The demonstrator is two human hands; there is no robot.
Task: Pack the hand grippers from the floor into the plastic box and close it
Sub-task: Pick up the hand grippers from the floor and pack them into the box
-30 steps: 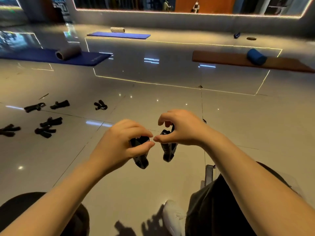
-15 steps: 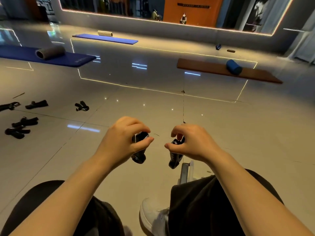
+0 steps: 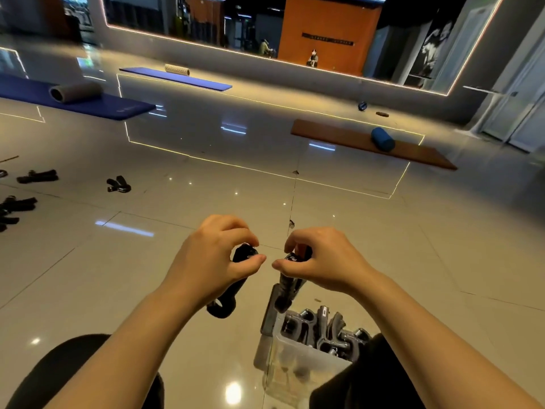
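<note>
My left hand is closed around a black hand gripper whose handles hang down below my palm. My right hand holds a second black hand gripper by its top, just above the open clear plastic box. Several hand grippers lie inside the box, which sits on the floor against my right knee. More black hand grippers lie on the floor to the left: one alone, and several others further left.
Glossy tiled floor all around. Blue mats with a grey foam roller lie at the far left, and a brown mat with a blue roller at the far right. My dark-clothed knees fill the bottom corners.
The view has swung right and down, so the plastic box with its grippers has come into sight. Both hands, each still holding a gripper, have drifted right toward the box.
</note>
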